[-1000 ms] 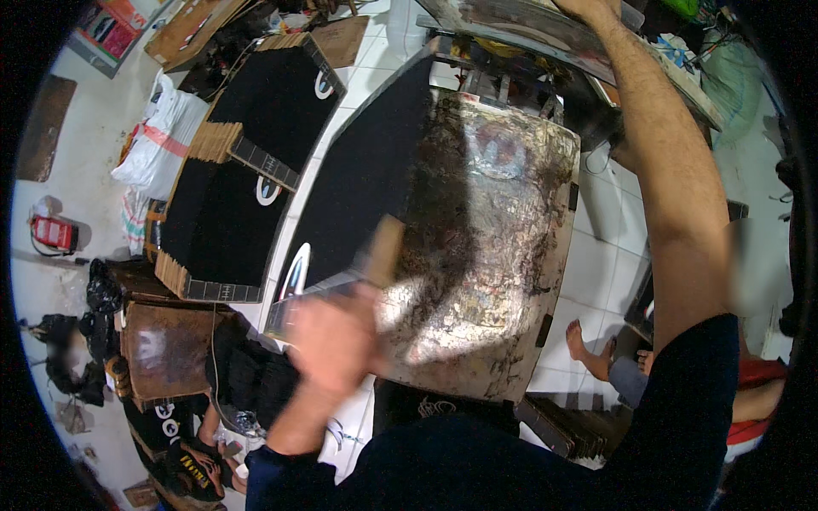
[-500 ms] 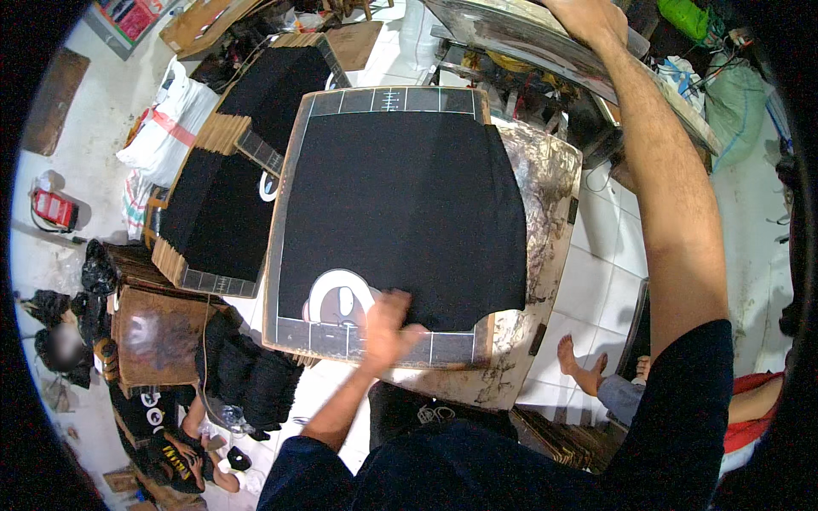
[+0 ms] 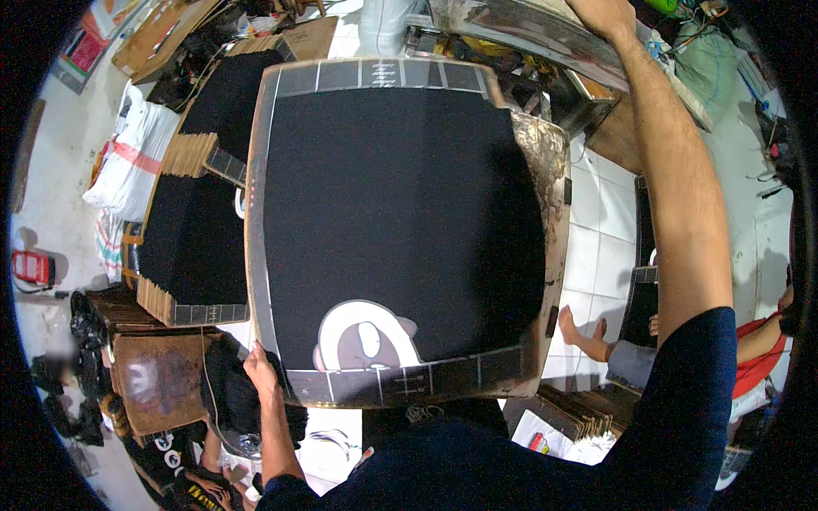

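My left hand [image 3: 262, 368] is closed on the near left edge of a flat board [image 3: 319, 387], which is tilted and lifted somewhat. Black fabric [image 3: 392, 213] lies spread over the board, between dark strips with white marking lines at its far and near ends. A white and grey cartoon print [image 3: 371, 336] shows at the fabric's near edge. Up at the far right, my right hand [image 3: 607, 15] grips the edge of a raised framed panel [image 3: 528, 30], dark and stained; some of its fingers are out of sight. Beneath the board stands a stained table [image 3: 555, 162].
Stacked boards with black fabric [image 3: 192, 234] stand at the left, beside white sacks [image 3: 132, 166]. A brown box-like stand [image 3: 158, 366] is nearer. Other people sit low at both sides, one with a bare foot [image 3: 584, 336] on the tiles.
My left hand has gone from the fabric by the print to the board's left edge. The board has come up nearer and tilted. My right hand stays on the raised panel.
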A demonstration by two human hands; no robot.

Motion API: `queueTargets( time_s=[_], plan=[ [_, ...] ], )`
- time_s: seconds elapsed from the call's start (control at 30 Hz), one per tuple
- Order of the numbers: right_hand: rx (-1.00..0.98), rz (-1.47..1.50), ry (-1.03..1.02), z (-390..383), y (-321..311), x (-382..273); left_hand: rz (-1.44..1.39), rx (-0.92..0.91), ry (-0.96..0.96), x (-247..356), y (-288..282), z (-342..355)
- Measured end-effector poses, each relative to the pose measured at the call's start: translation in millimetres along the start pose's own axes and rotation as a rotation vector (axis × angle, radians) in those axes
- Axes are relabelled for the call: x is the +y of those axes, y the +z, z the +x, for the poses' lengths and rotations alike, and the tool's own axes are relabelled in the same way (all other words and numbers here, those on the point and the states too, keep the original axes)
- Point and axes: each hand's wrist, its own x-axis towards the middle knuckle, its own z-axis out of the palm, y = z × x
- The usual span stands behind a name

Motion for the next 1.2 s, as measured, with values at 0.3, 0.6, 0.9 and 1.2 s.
queueTargets(
  time_s=[0.3,0.6,0.9,1.2],
  plan=[
    [0.042,-0.015,0.02,-21,7,-6,-0.063,-0.277,-0.174,18,104,-11],
    [0.044,-0.004,0.007,-28,13,-3,0.225,-0.434,0.118,-1,57,-19],
    [0.017,0.047,-0.012,-13,11,-1,0.668,-0.517,0.244,32,40,-16],
    [0.009,0.042,-0.023,1,3,2,0.708,-0.476,0.344,42,57,-11]
  ],
)
